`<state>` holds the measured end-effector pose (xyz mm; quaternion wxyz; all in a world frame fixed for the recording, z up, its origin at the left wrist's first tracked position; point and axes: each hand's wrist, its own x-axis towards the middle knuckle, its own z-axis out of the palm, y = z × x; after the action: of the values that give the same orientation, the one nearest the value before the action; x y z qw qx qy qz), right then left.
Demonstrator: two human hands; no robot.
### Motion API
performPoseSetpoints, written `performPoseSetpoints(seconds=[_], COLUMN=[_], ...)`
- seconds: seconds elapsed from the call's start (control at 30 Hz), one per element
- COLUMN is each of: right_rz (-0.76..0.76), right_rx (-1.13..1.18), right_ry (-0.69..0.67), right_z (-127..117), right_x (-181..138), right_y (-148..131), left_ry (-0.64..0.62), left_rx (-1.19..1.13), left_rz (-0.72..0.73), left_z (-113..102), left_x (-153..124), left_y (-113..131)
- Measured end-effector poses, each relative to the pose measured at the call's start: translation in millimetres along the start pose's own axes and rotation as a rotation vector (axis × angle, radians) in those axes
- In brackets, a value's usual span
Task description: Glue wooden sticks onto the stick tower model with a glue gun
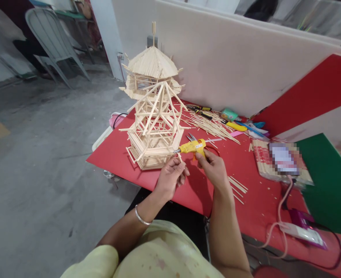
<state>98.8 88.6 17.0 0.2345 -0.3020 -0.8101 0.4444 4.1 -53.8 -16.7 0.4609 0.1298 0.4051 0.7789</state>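
A tall tower model built of thin wooden sticks (154,112) stands on the red table (240,162). My right hand (213,168) grips a yellow glue gun (193,146), its nozzle aimed left at the tower's base. My left hand (172,175) is pinched on a short wooden stick (179,157) just under the nozzle, next to the tower's lower platform. A silver bangle circles my left wrist.
Loose sticks (213,129), pliers (201,112), scissors and a yellow cutter (235,125) lie behind the glue gun. A packet of sticks (277,160) and a green sheet (329,181) sit to the right; a power strip (302,231) lies near the front edge. A grey chair (53,38) stands on the floor at left.
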Motion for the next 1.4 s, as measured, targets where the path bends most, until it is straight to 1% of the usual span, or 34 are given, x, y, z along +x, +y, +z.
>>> performPoseSetpoints(seconds=[0.73, 1.0, 1.4], right_rz=[0.016, -0.002, -0.014], right_rx=[0.013, -0.022, -0.056], right_ry=[0.017, 0.034, 0.059], right_z=[3.0, -1.6, -4.0], right_x=[0.7, -2.2, -5.8], right_y=[3.9, -2.6, 4.5], left_ry=[0.002, 0.009, 0.007], left_rx=[-0.005, 0.002, 0.016], left_rz=[-0.010, -0.016, 0.000], left_z=[-2.0, -4.3, -4.8], left_x=[-0.9, -2.0, -5.3], left_y=[-1.5, -4.2, -4.7])
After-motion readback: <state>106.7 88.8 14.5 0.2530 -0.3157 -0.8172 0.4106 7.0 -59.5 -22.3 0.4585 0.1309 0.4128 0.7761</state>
